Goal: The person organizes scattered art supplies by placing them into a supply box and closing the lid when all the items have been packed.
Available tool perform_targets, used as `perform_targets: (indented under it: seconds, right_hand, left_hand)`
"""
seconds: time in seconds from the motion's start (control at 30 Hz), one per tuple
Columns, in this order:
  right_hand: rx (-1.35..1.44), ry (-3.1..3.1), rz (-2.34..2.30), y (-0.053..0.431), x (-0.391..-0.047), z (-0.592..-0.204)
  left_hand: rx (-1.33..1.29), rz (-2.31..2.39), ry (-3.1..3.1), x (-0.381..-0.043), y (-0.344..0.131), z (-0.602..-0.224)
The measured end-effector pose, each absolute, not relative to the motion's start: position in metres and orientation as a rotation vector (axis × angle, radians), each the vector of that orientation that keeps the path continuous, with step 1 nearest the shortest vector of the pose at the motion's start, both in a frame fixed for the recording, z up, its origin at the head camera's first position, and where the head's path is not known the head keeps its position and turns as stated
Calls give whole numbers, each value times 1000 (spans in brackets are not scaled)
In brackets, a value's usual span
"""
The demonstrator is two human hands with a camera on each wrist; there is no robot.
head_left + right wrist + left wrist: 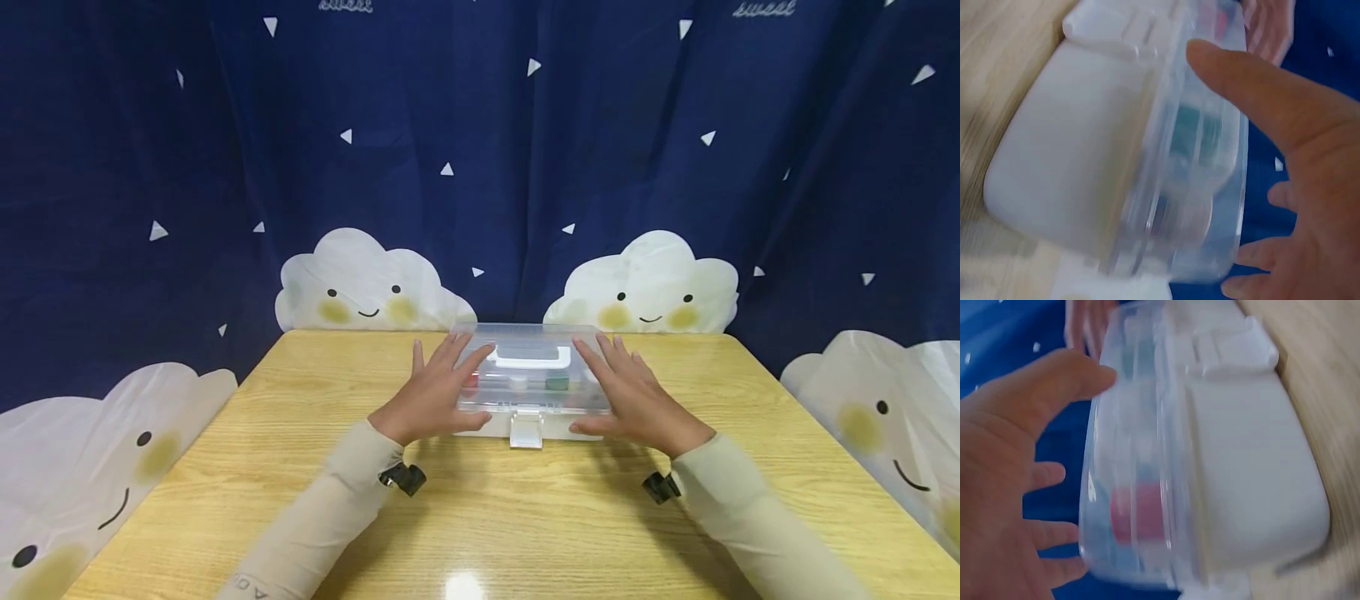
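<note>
A storage box (534, 400) with a clear lid (1138, 444) and a white base (1066, 144) stands on the table. Its white carry handle (532, 360) lies on the lid, and the front latch (527, 432) juts out from the base. Through the lid show a red item (1138, 514), a green item (1196, 136) and pale ones, blurred. My left hand (435, 396) is at the box's left end, fingers straight and spread, thumb by the front lid edge. My right hand (637, 400) mirrors it at the right end, fingers likewise spread over the lid's side.
The box sits toward the far part of the wooden table (517, 517). Behind and beside the table hangs a dark blue curtain (495, 125) with white triangles and smiling clouds. Each wrist carries a small black camera mount (403, 477).
</note>
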State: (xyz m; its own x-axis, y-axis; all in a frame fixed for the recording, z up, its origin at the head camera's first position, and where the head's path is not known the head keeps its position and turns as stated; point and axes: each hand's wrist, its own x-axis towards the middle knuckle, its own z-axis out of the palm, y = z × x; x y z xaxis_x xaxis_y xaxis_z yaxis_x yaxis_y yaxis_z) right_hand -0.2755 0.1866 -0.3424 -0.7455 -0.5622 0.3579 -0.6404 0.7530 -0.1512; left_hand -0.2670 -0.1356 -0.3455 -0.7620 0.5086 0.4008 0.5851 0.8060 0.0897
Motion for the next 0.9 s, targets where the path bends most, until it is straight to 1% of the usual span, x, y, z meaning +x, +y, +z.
perform_targets:
  seconds: [0.17, 0.4, 0.6, 0.9]
  right_hand:
    - [922, -2586, 169, 165, -271, -342]
    - [940, -2548, 56, 147, -273, -352]
    - [917, -2479, -70, 143, -277, -364]
    - [869, -2406, -163, 141, -280, -371]
  left_hand:
    - [-846, -34, -2585, -264, -112, -347]
    - [-832, 173, -2569, -268, -93, -356]
    - [-794, 252, -2521, -271, -87, -365]
    - [-746, 310, -2445, -273, -87, -372]
